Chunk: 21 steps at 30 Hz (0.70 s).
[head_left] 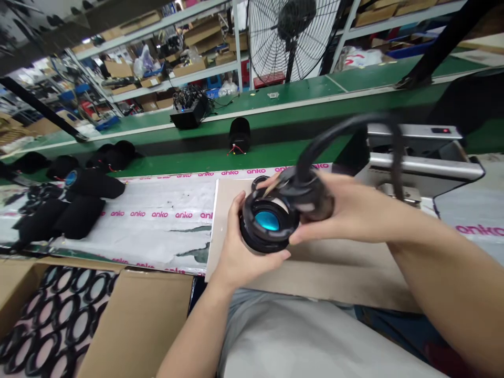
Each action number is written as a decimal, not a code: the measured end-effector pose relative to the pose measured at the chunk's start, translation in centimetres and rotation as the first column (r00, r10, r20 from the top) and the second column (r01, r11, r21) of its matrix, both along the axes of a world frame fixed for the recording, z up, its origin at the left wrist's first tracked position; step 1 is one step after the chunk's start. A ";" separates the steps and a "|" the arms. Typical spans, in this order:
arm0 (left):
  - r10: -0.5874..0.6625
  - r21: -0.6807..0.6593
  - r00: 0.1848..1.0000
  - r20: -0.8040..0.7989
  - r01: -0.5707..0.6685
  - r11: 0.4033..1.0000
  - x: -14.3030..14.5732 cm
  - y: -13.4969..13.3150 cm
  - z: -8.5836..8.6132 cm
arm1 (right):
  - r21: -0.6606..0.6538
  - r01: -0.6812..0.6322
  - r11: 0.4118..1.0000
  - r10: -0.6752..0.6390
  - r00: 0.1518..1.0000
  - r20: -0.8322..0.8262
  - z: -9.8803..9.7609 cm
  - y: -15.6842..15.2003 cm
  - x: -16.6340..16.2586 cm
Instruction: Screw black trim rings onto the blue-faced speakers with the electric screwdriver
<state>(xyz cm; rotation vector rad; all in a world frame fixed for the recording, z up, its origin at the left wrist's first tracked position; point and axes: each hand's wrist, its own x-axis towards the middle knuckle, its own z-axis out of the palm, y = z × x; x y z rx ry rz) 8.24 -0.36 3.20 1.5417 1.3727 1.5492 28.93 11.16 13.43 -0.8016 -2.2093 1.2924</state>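
A black headphone (299,173) is held over a brown board (311,283) in front of me. My left hand (236,252) cups the lower ear cup (268,223) from below, its blue inner disc facing me. My right hand (346,207) is wrapped round the second ear cup, fingers and thumb pinching its edge. The headband (354,128) arches up to the right, blurred.
Black headphones (66,205) lie in a heap at the left on white "anko" plastic sheet (157,220). A cardboard box (129,325) of black ear-pad rings (55,320) sits lower left. A metal machine (421,163) stands at the right. Behind runs a green conveyor (275,131), a fan and shelves.
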 end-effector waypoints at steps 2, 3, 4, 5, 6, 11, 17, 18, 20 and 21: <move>0.028 -0.005 1.000 0.013 -0.028 1.000 0.2 -0.1 -0.1 | -0.073 0.246 0.966 -0.253 0.961 -0.111 0.1 -0.6 0.7; 0.042 -0.015 0.999 0.020 -0.041 0.999 0.4 -0.2 -0.2 | -0.130 0.344 0.930 -0.362 0.920 -0.151 0.0 -0.9 0.9; 0.058 -0.032 0.998 0.027 -0.057 0.998 0.5 -0.3 -0.2 | -0.198 0.406 0.892 -0.441 0.880 -0.179 -0.2 -1.3 1.1; 0.078 -0.053 0.996 0.030 -0.077 0.996 0.6 -0.4 -0.1 | -0.272 0.434 0.859 -0.490 0.851 -0.190 -0.4 -1.7 1.2; 0.103 -0.075 0.994 0.025 -0.101 0.992 0.8 -0.5 0.0 | -0.344 0.436 0.832 -0.516 0.835 -0.191 -0.8 -2.1 1.0; 0.101 -0.019 0.986 -0.130 -0.105 0.994 0.8 -0.4 0.8 | -0.603 0.355 0.714 -0.557 0.810 -0.184 -3.2 -3.3 -0.9; 0.044 0.183 0.946 -0.322 0.017 0.983 -1.3 0.7 0.9 | -0.510 0.351 0.786 -0.470 0.874 -0.123 -3.7 -3.4 -1.1; 0.022 0.163 0.943 -0.331 0.034 0.986 -1.7 0.8 0.8 | -0.411 0.392 0.823 -0.461 0.884 -0.079 -3.4 -3.5 -0.9; -0.040 0.092 0.952 -0.304 0.072 0.993 -2.1 1.0 0.7 | -0.181 0.437 0.881 -0.445 0.895 -0.003 -2.6 -3.8 -0.7; -0.084 0.056 0.960 -0.267 0.102 0.993 -2.2 1.0 0.7 | -0.090 0.424 0.901 -0.423 0.906 0.028 -2.2 -4.1 -0.7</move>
